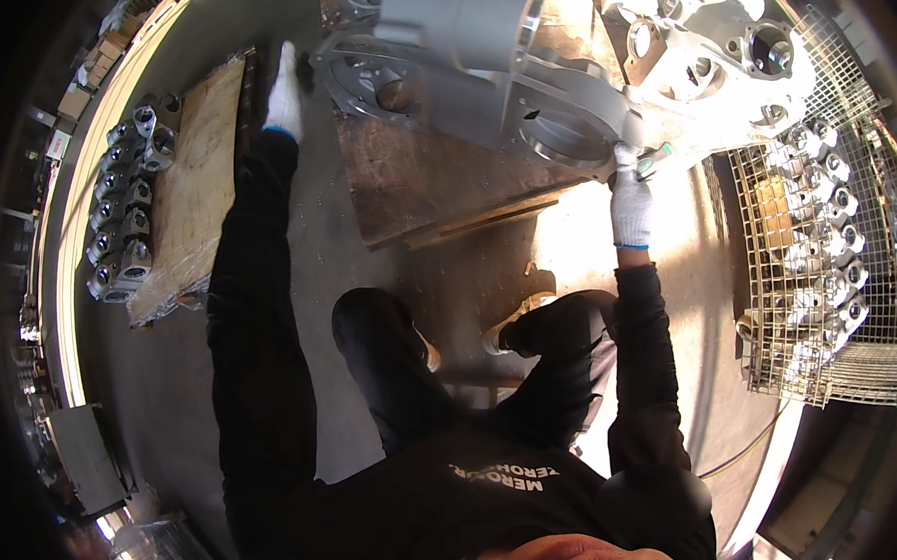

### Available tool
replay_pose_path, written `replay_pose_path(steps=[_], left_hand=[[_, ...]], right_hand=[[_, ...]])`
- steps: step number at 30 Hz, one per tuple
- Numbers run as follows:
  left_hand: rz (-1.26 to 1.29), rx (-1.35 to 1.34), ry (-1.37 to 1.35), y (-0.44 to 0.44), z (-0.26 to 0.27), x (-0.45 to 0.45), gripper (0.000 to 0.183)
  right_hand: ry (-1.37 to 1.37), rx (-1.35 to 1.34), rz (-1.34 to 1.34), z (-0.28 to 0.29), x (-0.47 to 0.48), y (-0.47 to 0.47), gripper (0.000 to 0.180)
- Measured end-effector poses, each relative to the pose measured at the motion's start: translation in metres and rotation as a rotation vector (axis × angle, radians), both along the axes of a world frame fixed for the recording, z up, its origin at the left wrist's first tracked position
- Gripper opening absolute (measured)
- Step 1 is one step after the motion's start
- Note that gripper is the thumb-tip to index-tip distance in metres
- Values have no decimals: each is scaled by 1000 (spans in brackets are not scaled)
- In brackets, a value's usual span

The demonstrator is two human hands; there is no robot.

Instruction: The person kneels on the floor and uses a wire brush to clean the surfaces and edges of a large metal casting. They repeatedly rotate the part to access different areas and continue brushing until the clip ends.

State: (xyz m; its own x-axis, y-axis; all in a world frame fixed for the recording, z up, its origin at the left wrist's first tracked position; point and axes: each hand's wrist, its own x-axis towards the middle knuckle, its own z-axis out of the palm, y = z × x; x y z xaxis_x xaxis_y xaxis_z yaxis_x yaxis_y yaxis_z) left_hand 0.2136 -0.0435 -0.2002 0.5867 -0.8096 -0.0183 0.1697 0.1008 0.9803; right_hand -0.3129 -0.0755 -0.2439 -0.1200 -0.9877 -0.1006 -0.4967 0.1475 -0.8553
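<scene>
My left hand (284, 99), in a white knit glove with a blue cuff, is stretched out over the floor, left of a large grey metal casting (455, 92). I see it edge-on, and nothing shows in it. My right hand (629, 197), gloved alike, is at the casting's lower right end, below its round machined bore (566, 134). A small green-edged tool or tag (655, 160) sticks out beside its fingers; whether the hand grips this or the casting is unclear. The casting lies on a brown wooden board (385, 200).
Several bright metal castings (698, 74) stand at the upper right. Below them a wire mesh cage (766, 341) holds rows of small housings. At left, more housings (119, 219) stand beside a film-wrapped wooden panel (196, 171). Wooden strips (483, 215) lie along the board's near edge.
</scene>
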Motion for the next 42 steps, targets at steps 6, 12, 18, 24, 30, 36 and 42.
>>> replay_pose_path(steps=[6,12,18,24,30,36,42], left_hand=[[-194,-89,105,-4,-42,-7,103],[-110,107,-360,57,-13,-39,102],[59,166,-567,135,-13,-91,93],[208,116,-471,151,-30,-108,101],[190,134,-445,142,-19,-93,89],[294,-47,-228,162,-18,-116,85],[242,-24,-102,228,17,-142,84]], right_hand=[[49,-295,48,8,-4,-16,64],[103,-742,2,28,3,-47,72],[46,-876,65,36,-11,-61,88],[104,-875,57,36,-13,-34,105],[778,-1038,-129,77,-4,-5,76],[349,-829,-83,42,-25,0,72],[-96,-366,129,57,-53,37,69]])
